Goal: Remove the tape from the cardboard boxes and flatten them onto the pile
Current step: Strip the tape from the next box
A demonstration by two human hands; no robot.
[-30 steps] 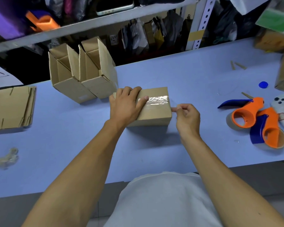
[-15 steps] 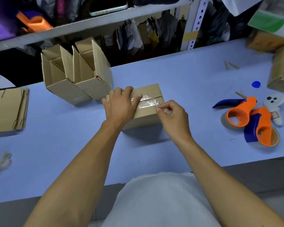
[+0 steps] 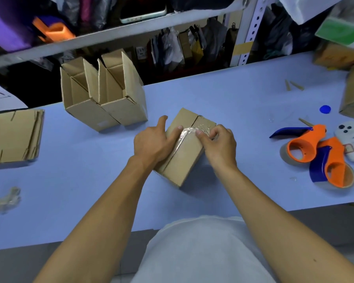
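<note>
Head view is showing flattened cardboard (image 3: 12, 137) lying at the table's (image 3: 223, 94) left edge, two opened boxes (image 3: 102, 97) standing behind; mid-table, the left hand (image 3: 153, 141) is pressing flat-fingered on the sealed box (image 3: 184, 152) while the right hand (image 3: 219, 144) is pinching its clear tape (image 3: 185, 134); tape dispensers (image 3: 317, 154) are lying rightward.
</note>
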